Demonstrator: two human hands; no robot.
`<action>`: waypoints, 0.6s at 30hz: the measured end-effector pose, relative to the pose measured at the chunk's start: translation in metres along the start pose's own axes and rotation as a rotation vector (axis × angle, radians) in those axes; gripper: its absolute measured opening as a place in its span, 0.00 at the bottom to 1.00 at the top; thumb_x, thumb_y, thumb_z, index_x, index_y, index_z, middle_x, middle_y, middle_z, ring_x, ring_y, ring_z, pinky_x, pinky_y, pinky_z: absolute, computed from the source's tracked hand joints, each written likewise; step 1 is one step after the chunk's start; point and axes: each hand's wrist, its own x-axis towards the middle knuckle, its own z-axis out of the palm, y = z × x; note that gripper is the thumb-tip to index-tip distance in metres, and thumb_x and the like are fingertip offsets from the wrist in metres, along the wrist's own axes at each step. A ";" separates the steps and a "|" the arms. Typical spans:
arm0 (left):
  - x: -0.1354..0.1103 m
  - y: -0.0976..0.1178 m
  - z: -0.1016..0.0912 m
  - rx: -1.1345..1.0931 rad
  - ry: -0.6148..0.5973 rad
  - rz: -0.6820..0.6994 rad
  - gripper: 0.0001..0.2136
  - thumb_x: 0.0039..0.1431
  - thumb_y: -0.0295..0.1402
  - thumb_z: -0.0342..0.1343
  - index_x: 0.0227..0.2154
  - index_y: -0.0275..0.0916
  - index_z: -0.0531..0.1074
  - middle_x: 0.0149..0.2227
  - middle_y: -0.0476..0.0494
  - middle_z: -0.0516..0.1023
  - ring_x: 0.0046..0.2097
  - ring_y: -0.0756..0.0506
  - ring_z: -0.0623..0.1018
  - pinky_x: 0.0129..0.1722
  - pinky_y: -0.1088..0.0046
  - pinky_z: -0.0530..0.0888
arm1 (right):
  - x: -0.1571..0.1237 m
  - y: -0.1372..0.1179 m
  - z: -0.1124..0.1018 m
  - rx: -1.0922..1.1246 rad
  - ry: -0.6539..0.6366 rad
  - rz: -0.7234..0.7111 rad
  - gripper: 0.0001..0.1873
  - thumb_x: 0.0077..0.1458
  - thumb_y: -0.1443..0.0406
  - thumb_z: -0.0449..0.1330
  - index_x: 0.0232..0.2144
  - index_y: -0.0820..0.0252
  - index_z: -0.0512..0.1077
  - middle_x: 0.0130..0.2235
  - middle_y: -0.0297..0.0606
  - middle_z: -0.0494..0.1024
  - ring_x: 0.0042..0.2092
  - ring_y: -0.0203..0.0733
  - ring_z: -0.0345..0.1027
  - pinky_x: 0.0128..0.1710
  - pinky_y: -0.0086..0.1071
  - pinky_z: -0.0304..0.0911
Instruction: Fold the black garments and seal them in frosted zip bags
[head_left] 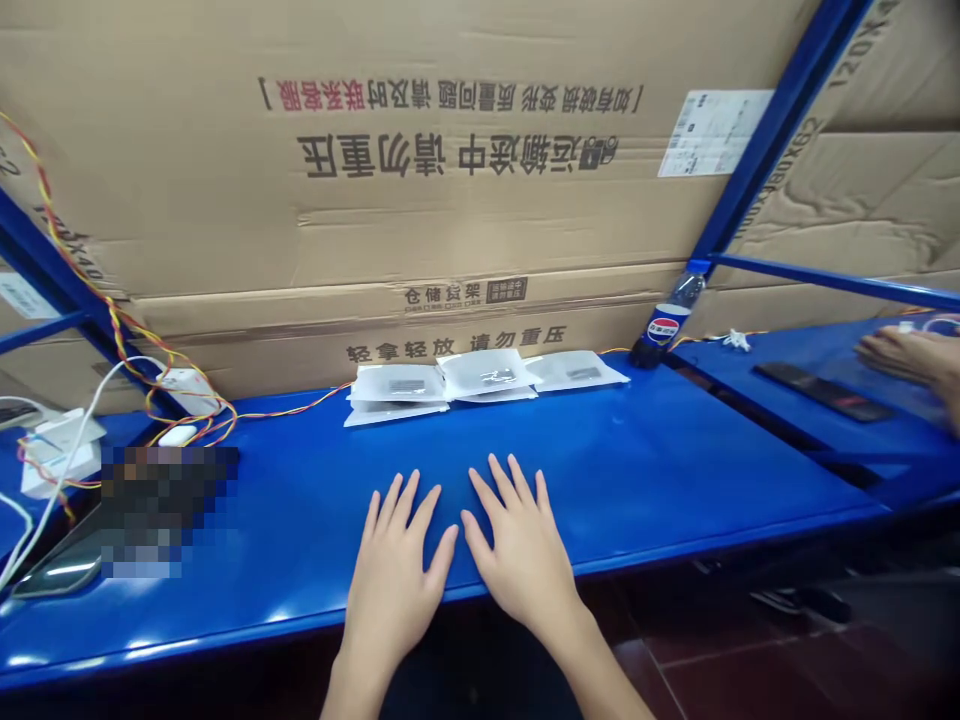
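Note:
My left hand (401,565) lies palm down at the front edge of a blue shelf top (645,480), its fingers spread and nothing in it. Beside it, my right hand (517,545) rests the same way, open, with the two thumbs close but apart. Beyond my fingertips, against the cardboard, sit several white translucent pouches: a left stack (397,385), a middle stack (487,374) and a single-looking pouch on the right (576,371). Small dark labels or contents show on them.
A cola bottle (670,315) stands at the back right by a blue post. On the left are a blurred dark device (169,510), a power strip (191,390) and tangled red-yellow wires (120,330). Another person's hand (911,355) is near a black phone-like object (821,391) at far right.

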 end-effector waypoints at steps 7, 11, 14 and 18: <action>0.000 0.000 0.000 -0.009 -0.003 -0.004 0.24 0.74 0.45 0.49 0.67 0.43 0.71 0.72 0.38 0.67 0.74 0.30 0.64 0.70 0.36 0.65 | 0.001 -0.001 -0.001 0.006 -0.016 0.000 0.30 0.74 0.55 0.48 0.72 0.57 0.65 0.76 0.46 0.57 0.78 0.62 0.42 0.75 0.65 0.39; 0.000 0.000 -0.001 -0.003 -0.009 -0.006 0.24 0.74 0.45 0.49 0.67 0.43 0.71 0.72 0.39 0.67 0.74 0.30 0.65 0.70 0.37 0.65 | 0.000 -0.001 -0.002 0.010 -0.014 0.002 0.30 0.74 0.55 0.48 0.72 0.57 0.65 0.76 0.46 0.57 0.78 0.62 0.42 0.75 0.65 0.40; 0.000 0.000 -0.001 -0.008 -0.012 -0.007 0.25 0.74 0.45 0.49 0.67 0.43 0.71 0.73 0.39 0.66 0.74 0.30 0.64 0.70 0.37 0.65 | 0.000 -0.001 -0.003 0.020 -0.016 0.003 0.30 0.74 0.54 0.48 0.72 0.56 0.65 0.76 0.45 0.57 0.78 0.62 0.42 0.75 0.65 0.40; 0.000 -0.001 -0.001 -0.017 -0.007 -0.010 0.24 0.74 0.45 0.49 0.67 0.45 0.71 0.72 0.40 0.67 0.74 0.31 0.65 0.70 0.37 0.65 | 0.001 -0.001 -0.004 0.024 -0.037 0.007 0.30 0.73 0.55 0.49 0.72 0.57 0.65 0.76 0.45 0.56 0.78 0.61 0.41 0.75 0.65 0.39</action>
